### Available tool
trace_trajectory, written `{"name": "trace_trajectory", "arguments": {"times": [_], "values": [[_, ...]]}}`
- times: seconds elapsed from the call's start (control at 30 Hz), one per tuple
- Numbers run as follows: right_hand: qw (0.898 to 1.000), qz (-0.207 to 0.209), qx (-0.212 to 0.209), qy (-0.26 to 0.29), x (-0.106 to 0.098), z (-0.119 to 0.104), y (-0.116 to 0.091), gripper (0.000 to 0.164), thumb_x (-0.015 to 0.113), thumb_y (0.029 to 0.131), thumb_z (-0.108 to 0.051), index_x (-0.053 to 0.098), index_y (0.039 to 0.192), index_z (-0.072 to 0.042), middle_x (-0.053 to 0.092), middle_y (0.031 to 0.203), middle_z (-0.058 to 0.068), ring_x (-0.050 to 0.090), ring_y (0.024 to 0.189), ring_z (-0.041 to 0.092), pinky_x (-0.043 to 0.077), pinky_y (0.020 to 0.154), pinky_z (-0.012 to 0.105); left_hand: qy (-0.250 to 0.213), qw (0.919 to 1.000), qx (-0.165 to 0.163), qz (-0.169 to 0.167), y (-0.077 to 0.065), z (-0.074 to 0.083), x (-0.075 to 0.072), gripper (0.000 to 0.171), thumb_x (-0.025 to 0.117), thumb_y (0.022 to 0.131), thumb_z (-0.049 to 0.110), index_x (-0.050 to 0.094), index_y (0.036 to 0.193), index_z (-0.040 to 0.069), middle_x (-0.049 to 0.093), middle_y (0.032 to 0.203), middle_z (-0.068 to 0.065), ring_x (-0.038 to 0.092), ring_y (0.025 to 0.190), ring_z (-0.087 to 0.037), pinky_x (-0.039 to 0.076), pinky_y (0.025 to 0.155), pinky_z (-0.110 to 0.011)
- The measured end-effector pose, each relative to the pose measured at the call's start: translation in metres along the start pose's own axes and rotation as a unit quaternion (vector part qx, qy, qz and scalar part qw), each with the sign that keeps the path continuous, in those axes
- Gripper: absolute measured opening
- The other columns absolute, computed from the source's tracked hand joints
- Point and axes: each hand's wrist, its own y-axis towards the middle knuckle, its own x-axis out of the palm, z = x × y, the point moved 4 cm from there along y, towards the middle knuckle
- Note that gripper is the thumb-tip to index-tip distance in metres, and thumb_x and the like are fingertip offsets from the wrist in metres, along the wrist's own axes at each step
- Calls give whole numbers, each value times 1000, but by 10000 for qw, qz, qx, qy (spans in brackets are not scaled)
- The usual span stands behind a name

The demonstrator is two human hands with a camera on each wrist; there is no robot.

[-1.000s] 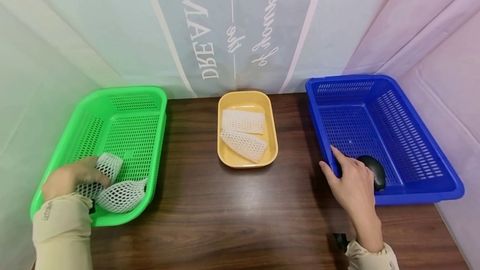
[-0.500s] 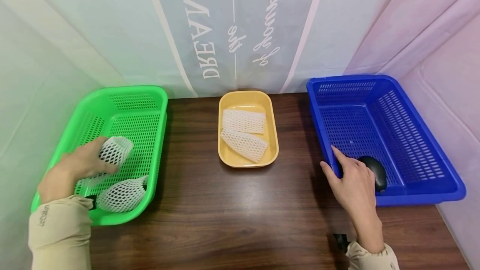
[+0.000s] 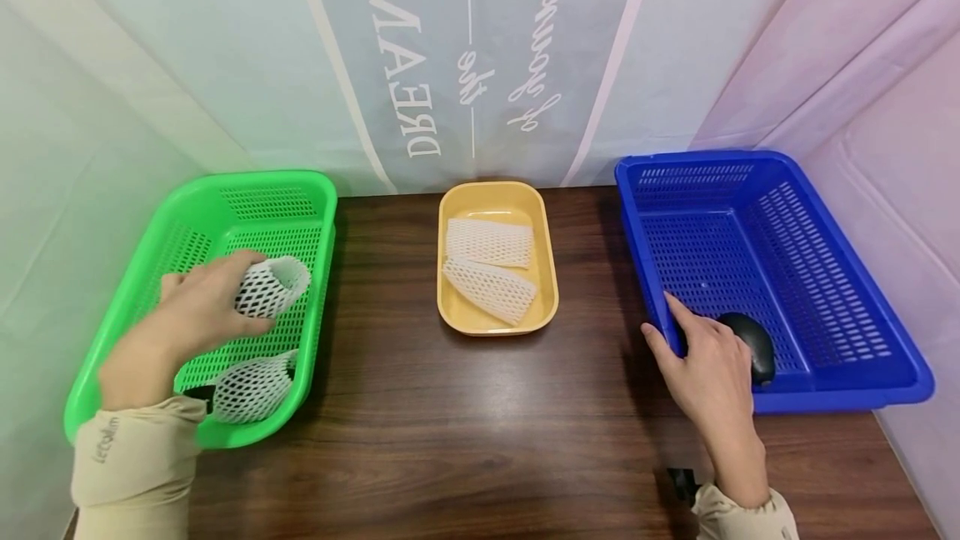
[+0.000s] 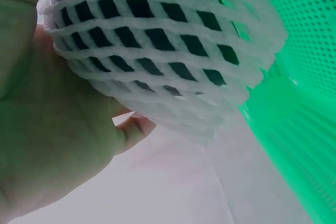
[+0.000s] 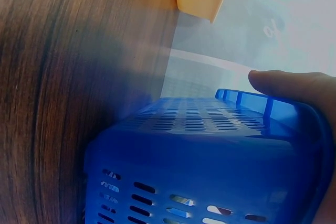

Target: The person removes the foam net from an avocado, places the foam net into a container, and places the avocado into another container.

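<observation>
My left hand (image 3: 197,311) grips a dark object in a white foam net sleeve (image 3: 266,290), raised over the green basket (image 3: 327,215). In the left wrist view, the dark surface shows through the mesh of this foam net sleeve (image 4: 142,30), and its loose end points away from the palm. A second netted dark item (image 3: 253,390) lies at the near end of the green basket. My right hand (image 3: 708,369) holds the left rim of the blue basket (image 3: 637,232), thumb outside and fingers over the edge. Beside those fingers rests a dark oval object (image 3: 753,348), partly hidden.
Between the baskets stands a yellow tray (image 3: 497,327) with two flat white foam net sleeves (image 3: 489,242) in it. Everything stands on a dark wooden table (image 3: 480,440). A printed cloth backdrop (image 3: 472,65) hangs right behind, and pale cloth closes off both sides.
My left hand has lifted the netted object from the near part of the green basket and moved it right and away from me. The right hand has stayed on the rim.
</observation>
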Motion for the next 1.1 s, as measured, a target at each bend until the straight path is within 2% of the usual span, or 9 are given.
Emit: {"name": "trace_trajectory", "arguments": {"times": [0.4,0.87,1.1], "values": [[10000,21,-17,-5,0,-1,0,56,65,95,-34,52,144,-9,61,126,34,50,117,54,30,97,68,266,9976,548,314,-2,42,3,74,86,71,24,49,134,11,64,116,-20,55,102,-42,26,78,-47],[10000,-25,18,23,0,0,-1,57,64,96,-36,51,145,-10,60,127,34,49,118,53,29,98,69,609,9898,1163,558,-3,86,12,70,87,68,22,51,128,14,63,107,-14,53,94,-35,29,77,-46],[10000,-24,21,-15,0,0,0,57,64,95,-35,51,144,-10,60,126,34,49,117,54,30,97,68,605,9877,1350,506,-4,102,24,68,89,66,21,53,122,15,62,102,-11,53,90,-32,29,76,-44]]}}
